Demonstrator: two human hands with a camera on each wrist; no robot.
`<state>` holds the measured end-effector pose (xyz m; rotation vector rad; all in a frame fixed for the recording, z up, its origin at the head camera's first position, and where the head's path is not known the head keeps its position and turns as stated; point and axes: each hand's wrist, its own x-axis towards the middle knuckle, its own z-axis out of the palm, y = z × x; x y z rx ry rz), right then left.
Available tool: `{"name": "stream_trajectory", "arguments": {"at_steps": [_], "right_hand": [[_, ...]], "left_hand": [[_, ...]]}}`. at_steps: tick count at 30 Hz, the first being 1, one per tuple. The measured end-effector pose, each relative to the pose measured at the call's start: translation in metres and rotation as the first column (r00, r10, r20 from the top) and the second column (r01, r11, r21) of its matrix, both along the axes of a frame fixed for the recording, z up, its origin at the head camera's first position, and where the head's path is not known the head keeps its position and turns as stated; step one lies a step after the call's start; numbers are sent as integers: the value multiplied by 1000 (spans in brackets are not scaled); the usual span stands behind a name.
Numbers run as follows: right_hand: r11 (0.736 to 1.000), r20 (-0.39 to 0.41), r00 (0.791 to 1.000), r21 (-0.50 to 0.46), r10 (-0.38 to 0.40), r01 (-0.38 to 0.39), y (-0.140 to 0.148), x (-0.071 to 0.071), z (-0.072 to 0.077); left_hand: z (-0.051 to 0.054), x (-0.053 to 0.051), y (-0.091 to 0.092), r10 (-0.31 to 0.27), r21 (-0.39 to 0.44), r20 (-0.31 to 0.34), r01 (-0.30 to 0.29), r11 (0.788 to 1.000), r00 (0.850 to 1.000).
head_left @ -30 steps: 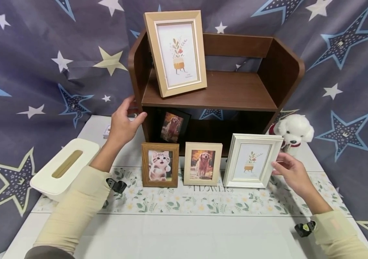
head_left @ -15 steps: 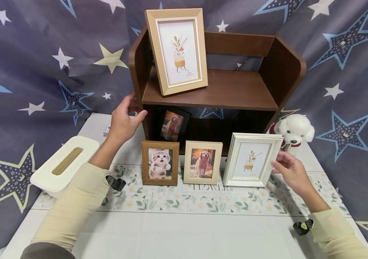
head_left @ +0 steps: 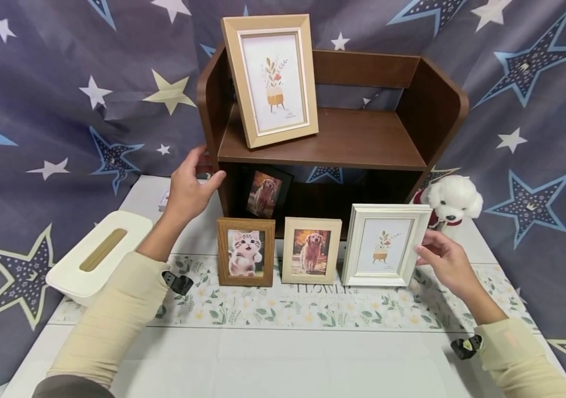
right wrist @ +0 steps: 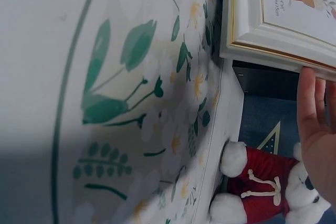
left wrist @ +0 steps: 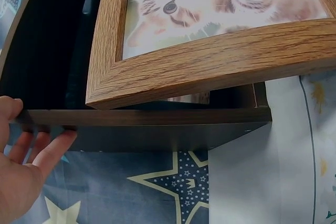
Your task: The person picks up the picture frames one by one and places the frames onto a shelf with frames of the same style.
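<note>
My left hand (head_left: pixel 190 185) rests at the left side of a dark brown shelf (head_left: pixel 362 138), thumb near the front edge, fingers fairly straight against the outer side panel (left wrist: pixel 157 136). With my right hand (head_left: pixel 449 265) I pinch the right edge of a white frame (head_left: pixel 352 243) with a plant picture; in the right wrist view the thumb touches that white frame (right wrist: pixel 247 40). To its left stand a pale wood frame (head_left: pixel 288 251) with a dog picture and a brown wood frame (head_left: pixel 222 251) with a kitten picture.
A larger beige frame (head_left: pixel 237 83) leans on the upper shelf; a black frame (head_left: pixel 285 190) stands on the lower level. The tissue box (head_left: pixel 69 271) is at left, a white plush dog (head_left: pixel 454 199) at right. A floral runner (head_left: pixel 283 315) crosses the table.
The white frame has turned slightly, its upper part shifting a little left, with my right fingers still at its edge. My left hand has stayed by the shelf.
</note>
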<state>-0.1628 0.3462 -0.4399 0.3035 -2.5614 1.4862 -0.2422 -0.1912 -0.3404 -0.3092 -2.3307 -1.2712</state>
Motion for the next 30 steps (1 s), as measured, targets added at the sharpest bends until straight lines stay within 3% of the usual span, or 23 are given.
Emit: {"name": "stream_trajectory", "arguments": {"at_steps": [13,21,30], "right_hand": [[1000,-1,1000,-14,-28,28,4,2,10],[994,-42,999,-112,6,-11,7,1,21],[992,-49,999,-123,3,-9,9,3,31]], "left_hand": [[1,1,1,6,-2,6,-6,1000,1000],[1,3,-1,23,-5,15,-23,1000,1000],[2,1,1,12,-6,13,-12,1000,1000]]}}
